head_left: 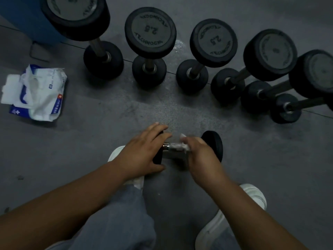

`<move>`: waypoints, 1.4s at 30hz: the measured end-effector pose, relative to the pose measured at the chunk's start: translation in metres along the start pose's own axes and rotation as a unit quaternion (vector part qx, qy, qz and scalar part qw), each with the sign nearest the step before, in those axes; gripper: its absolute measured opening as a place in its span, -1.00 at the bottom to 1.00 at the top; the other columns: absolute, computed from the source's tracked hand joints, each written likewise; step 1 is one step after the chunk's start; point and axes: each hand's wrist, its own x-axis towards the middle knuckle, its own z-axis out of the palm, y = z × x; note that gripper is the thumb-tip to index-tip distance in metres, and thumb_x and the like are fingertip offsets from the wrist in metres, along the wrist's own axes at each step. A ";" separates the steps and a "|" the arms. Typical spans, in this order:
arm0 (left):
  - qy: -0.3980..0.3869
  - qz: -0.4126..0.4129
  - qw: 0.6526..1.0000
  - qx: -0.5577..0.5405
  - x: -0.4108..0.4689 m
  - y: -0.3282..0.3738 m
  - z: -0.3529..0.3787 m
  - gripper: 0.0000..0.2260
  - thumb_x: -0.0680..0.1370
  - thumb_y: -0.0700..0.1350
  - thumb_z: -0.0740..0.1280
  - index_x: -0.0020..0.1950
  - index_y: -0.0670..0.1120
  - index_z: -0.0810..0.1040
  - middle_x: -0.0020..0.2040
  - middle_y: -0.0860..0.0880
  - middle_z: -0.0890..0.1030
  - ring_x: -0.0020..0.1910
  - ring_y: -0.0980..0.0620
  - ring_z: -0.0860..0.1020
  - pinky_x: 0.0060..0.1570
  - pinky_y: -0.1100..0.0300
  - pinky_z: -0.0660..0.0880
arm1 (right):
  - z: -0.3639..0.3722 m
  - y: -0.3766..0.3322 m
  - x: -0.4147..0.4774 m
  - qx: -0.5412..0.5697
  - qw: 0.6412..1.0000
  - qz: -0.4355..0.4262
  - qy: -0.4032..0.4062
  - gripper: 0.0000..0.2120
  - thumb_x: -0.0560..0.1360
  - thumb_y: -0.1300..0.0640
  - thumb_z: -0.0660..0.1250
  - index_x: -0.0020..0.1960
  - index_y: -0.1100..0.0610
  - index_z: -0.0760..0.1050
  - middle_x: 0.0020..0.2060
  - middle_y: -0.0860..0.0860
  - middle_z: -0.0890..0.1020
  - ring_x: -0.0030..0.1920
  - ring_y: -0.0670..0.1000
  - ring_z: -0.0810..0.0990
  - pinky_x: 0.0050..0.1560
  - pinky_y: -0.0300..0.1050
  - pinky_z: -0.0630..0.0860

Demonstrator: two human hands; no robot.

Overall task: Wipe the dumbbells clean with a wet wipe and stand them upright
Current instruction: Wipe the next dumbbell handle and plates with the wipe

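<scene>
Left hand (142, 152) is clamped over the left end of the dumbbell (214, 145), fingers draped across the top of the black weight and thumb hooked round the near side. Right hand (200, 156) has its fingers curled round a scrunched-up wet wipe (177, 146), pressing it onto the metal handle (168, 150). It's a bit blurry, so I can't tell exactly how the fingers sit on it.

That dumbbell is lying on its side on the grey floor (90, 150), running left to right, right in front of the person's white shoes (254, 195). Only the right-hand weight and a short bit of the handle are showing; the rest is under the hands.

Further back there's a row of standing dumbbells (150, 29), six of them on end, going from the upper left across to the right edge. Two in the middle read 2.5 on their top faces, and the ones on the far right are close together. The floor around the middle ones has a shiny patch.

Off to the left, well apart from everything, a pack of wipes (36, 92) lies on the floor with its flap open and white tissue poking out. Behind it in the top left corner is a blue object (23, 18), partly cut off. Grey jeans (122, 213) at the bottom.
</scene>
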 end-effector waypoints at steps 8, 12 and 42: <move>-0.085 -0.071 0.986 -0.123 0.055 -0.021 -0.037 -0.10 0.29 0.19 0.54 0.52 0.10 0.18 0.44 0.12 0.28 0.35 0.13 0.32 0.29 0.12 0.39 | 0.000 0.006 0.059 -0.184 0.975 0.087 0.086 -0.79 0.59 0.13 0.18 0.14 0.14 0.52 0.21 0.10 0.48 0.14 0.14 0.52 -0.09 -0.08 0.44; 0.024 -0.080 0.981 -0.176 0.065 -0.028 -0.046 -0.24 0.34 0.37 0.39 0.45 0.06 0.34 0.37 0.10 0.40 0.30 0.16 0.41 0.29 0.07 0.43 | 0.021 -0.019 0.077 -0.090 0.993 0.068 0.017 -0.74 0.53 0.28 0.15 0.16 0.10 0.45 0.10 0.09 0.50 0.12 0.10 0.52 -0.02 -0.04 0.46; 0.035 -0.051 0.998 -0.002 0.020 0.001 -0.022 -0.12 0.34 -0.03 0.56 0.52 0.03 0.13 0.60 0.09 -0.11 0.23 -0.15 0.51 -0.04 0.03 0.55 | 0.013 -0.003 0.057 -0.055 0.979 0.113 0.163 -0.80 0.52 0.29 0.17 0.11 0.22 0.48 0.11 0.17 0.48 0.10 0.19 0.48 0.06 -0.03 0.44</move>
